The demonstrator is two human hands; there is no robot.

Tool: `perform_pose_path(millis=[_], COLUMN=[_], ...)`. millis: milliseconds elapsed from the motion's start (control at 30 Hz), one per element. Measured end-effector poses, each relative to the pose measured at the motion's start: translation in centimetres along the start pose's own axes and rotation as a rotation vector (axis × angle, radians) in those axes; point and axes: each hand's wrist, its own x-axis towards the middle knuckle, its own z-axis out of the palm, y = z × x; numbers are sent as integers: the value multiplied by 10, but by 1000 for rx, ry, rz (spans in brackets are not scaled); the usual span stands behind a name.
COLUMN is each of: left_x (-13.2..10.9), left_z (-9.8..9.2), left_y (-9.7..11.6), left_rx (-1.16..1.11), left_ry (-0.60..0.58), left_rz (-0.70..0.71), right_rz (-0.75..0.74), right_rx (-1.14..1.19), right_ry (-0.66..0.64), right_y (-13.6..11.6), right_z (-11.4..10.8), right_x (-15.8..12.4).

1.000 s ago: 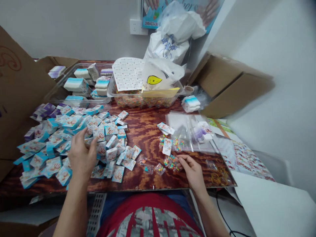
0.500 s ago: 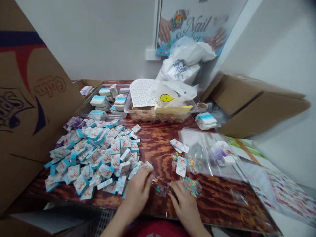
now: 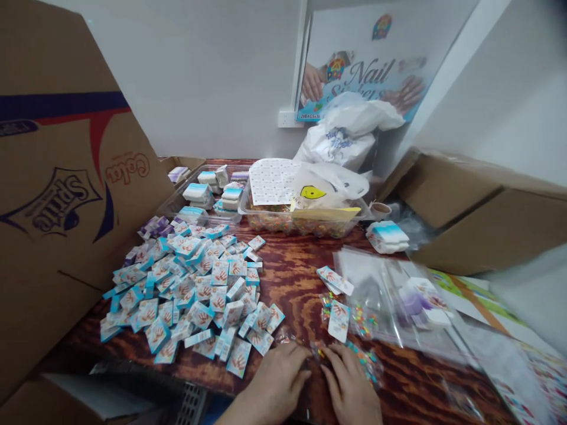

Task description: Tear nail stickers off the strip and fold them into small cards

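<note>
**Two hands meet at a tiny bag**

From the head camera, the left hand (image 3: 274,386) and the right hand (image 3: 352,389) lie low on the brown wooden table (image 3: 292,271), close to its near edge. A tiny clear bag (image 3: 317,352) of bright bits sits on the table right between them. The left fingers (image 3: 297,359) curl in and touch the bag from one side. The right fingers (image 3: 331,363) curl in and touch it from the other side. I cannot tell if they pinch it or only rest on it.

Just left of the hands lies a big pile of little blue boxes (image 3: 190,289) with hand pictures on them. A small card (image 3: 340,313) with a hand picture lies just behind the tiny bag. Flat clear bags (image 3: 390,289) lie to the right.

A big cardboard box (image 3: 57,200) on the left says "Sprite" upside down. A poster (image 3: 376,65) on the wall says "Nail". A white bag (image 3: 330,183) at the back has a yellow smiley on it.
</note>
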Motion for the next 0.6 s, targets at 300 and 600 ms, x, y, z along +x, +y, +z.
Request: perform_pose_path(millis=[300,600], left_x=[2,5], left_z=[4,0], left_y=[-2,-16], left_rx=[27,22], left_ry=[-55,11], left_rz=[-13,22], right_rz=[161,371], right_rx=[48,388], right_ry=[-170,-61], right_y=[-23,-15], right_z=[-17,-34], right_x=[26,28])
